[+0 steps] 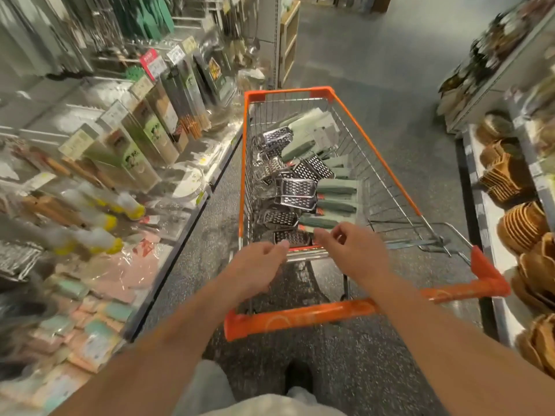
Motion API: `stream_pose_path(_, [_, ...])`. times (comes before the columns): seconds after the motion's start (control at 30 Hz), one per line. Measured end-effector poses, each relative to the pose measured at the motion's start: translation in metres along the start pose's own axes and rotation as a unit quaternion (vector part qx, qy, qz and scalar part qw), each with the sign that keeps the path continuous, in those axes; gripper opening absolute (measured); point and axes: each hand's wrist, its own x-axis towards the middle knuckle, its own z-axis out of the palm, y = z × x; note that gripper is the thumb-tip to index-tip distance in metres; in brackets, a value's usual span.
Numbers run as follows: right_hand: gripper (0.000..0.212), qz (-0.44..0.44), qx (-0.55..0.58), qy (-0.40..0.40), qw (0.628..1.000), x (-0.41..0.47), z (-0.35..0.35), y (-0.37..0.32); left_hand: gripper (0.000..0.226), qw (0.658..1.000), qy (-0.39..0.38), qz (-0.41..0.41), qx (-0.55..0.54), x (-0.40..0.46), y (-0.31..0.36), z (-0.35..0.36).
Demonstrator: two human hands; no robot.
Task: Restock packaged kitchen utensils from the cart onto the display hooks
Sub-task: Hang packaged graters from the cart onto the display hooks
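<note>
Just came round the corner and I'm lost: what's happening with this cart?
A person is reaching both bare hands, left hand and right hand, over the near end of an orange cart toward the packaged graters with green handles piled in it. Neither hand holds anything yet. Display hooks with packaged utensils hang on the person's left.

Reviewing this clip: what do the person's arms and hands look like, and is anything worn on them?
Both forearms are bare right up to the frame edge: no sleeves in view. The left hand and right hand carry no gloves, and I see no rings, watch or wristband. Fingernails look short and unpainted, though motion blur limits fine detail.
</note>
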Motion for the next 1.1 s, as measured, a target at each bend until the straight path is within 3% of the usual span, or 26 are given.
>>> stream_pose_path(0.1, [0.051,0.026,0.006,0.040,0.999,0.016,0.011,-0.031,0.045,0.996,0.072,0.048,0.023,0.023,-0.010,-0.039])
stream_pose_path(0.2, [0.039,0.024,0.045,0.046,0.998,0.029,0.026,-0.069,0.038,0.994,0.059,0.073,0.061,0.044,-0.030,-0.077])
stream_pose_path(0.3, [0.040,0.106,0.167,0.032,0.980,0.044,0.045,-0.105,0.037,0.993,0.037,0.081,0.080,0.059,-0.048,-0.108])
stream_pose_path(0.47, [0.054,0.281,0.314,0.044,0.906,0.053,0.077,-0.130,0.034,0.987,-0.035,0.080,0.132,0.090,-0.052,-0.141])
stream_pose_path(0.53, [0.048,0.329,0.341,0.060,0.878,0.047,0.082,-0.128,0.035,0.981,-0.071,0.090,0.157,0.105,-0.043,-0.143])
stream_pose_path(0.67, [0.025,0.374,0.400,0.088,0.832,0.045,0.080,-0.122,0.033,0.976,-0.089,0.099,0.172,0.129,-0.024,-0.137])
stream_pose_path(0.9, [0.020,0.456,0.565,0.112,0.679,0.066,0.066,-0.094,0.022,0.966,-0.071,0.123,0.215,0.168,0.015,-0.108])
stream_pose_path(1.03, [0.032,0.472,0.603,0.135,0.628,0.073,0.068,-0.081,0.016,0.950,-0.106,0.130,0.265,0.190,0.035,-0.093])
stream_pose_path(1.1, [0.027,0.482,0.604,0.147,0.617,0.077,0.072,-0.076,0.018,0.932,-0.134,0.147,0.305,0.204,0.046,-0.085])
